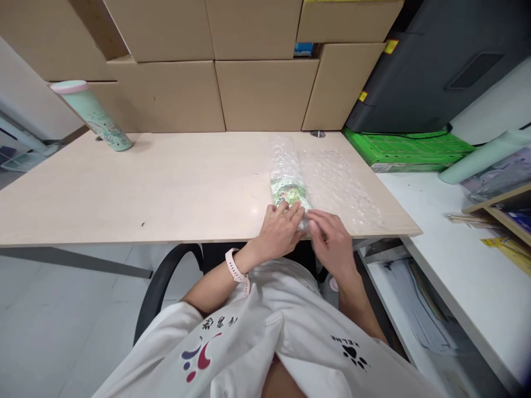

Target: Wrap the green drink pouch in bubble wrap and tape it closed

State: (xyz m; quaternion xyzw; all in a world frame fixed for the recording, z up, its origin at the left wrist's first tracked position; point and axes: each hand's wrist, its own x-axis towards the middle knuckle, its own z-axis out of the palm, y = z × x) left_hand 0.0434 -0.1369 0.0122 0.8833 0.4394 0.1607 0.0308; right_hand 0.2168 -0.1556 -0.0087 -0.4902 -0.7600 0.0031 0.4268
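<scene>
A green-printed cylinder (288,190) lies rolled in clear bubble wrap (338,182) near the front right of the pale wooden desk (166,188). My left hand (280,229), with a pink watch on the wrist, rests curled over the near end of the wrapped cylinder. Beside it, my right hand (329,237) presses its fingers on the same end and on the wrap. The loose part of the sheet spreads flat to the right of the roll.
A mint-green tumbler with a pink lid (93,115) stands at the desk's back left. Cardboard boxes (261,83) are stacked along the back. A green crate (404,149) and a dark bin (440,66) sit at the right, beside a white table (468,265).
</scene>
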